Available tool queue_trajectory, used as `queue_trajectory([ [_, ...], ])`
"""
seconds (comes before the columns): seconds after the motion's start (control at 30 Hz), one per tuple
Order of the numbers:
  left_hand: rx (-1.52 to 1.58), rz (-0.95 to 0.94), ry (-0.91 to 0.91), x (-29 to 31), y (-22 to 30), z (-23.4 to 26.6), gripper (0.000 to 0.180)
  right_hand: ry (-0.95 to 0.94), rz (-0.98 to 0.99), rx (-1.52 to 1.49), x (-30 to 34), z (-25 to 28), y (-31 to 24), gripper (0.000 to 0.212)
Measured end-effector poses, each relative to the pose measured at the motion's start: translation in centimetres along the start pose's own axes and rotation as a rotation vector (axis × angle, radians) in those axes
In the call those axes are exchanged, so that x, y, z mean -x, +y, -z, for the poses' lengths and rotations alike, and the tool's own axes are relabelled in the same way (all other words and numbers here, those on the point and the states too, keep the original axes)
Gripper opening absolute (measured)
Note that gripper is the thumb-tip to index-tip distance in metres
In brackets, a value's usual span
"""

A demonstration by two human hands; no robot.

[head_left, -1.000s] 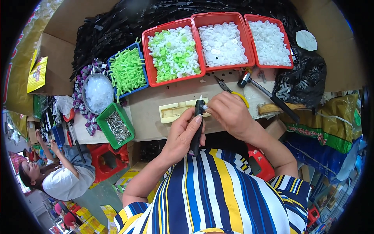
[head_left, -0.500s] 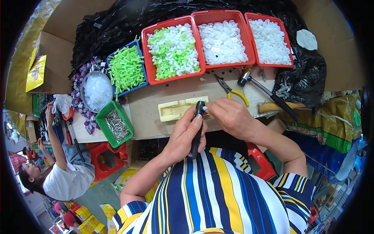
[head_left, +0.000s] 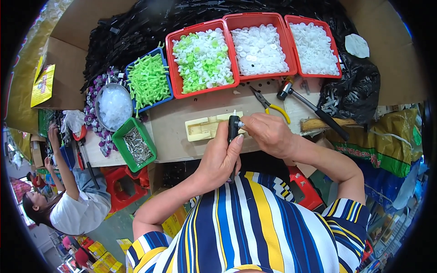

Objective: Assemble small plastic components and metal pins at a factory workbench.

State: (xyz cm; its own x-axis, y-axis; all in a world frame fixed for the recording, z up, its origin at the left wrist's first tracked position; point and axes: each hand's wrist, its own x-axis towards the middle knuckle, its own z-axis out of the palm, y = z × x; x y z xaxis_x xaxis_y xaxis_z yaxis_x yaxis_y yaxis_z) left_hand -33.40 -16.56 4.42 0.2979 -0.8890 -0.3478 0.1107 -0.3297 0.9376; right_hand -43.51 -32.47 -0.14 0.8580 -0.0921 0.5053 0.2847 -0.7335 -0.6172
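Observation:
My left hand (head_left: pixel 215 159) is wrapped round a slim black tubular part (head_left: pixel 233 123), held upright in front of my body. A thin white tip (head_left: pixel 235 113) sticks up from its top end. From the right, my right hand (head_left: pixel 273 135) pinches a small whitish piece (head_left: pixel 241 123) against the tube's side near the top. The fingers partly hide this piece. Just beyond my left hand, a cream rectangular block (head_left: pixel 200 130) with recesses lies on the table.
Red bins (head_left: pixel 236 81) of small white and green parts line the back. A blue bin (head_left: pixel 171 86), a metal bowl (head_left: pixel 97 111) and a green tray (head_left: pixel 119 144) stand left. Pliers (head_left: pixel 278 109) and a hammer (head_left: pixel 314 108) lie right. A co-worker (head_left: pixel 77 209) sits far left.
The black tube has turned slightly in my left hand, and its white tip now shows more. My right fingers have shifted a little at its side. The co-worker's hands have lowered slightly.

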Motion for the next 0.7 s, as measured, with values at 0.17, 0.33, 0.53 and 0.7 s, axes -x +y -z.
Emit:
queue_trajectory([
  [0.17, -0.185, -0.105, 0.074, -0.2, -1.4, -0.1, 0.027, -0.048, -0.009, -0.030, -0.4, 0.3, -0.1, 0.026],
  [0.33, -0.166, -0.035, 0.027, -0.1, -0.4, 0.1, 0.027, -0.184, -0.054, 0.018, -0.2, 1.0, 0.0, 0.017],
  [0.53, -0.099, -0.019, 0.062, 0.0, -0.7, -0.2, 0.027, -0.267, -0.050, 0.034, -0.7, 1.5, -0.2, 0.015],
  [0.7, -0.179, -0.075, 0.095, 0.2, -1.2, -0.6, 0.024, -0.252, -0.084, 0.019, -0.8, 1.1, -0.6, 0.014],
])
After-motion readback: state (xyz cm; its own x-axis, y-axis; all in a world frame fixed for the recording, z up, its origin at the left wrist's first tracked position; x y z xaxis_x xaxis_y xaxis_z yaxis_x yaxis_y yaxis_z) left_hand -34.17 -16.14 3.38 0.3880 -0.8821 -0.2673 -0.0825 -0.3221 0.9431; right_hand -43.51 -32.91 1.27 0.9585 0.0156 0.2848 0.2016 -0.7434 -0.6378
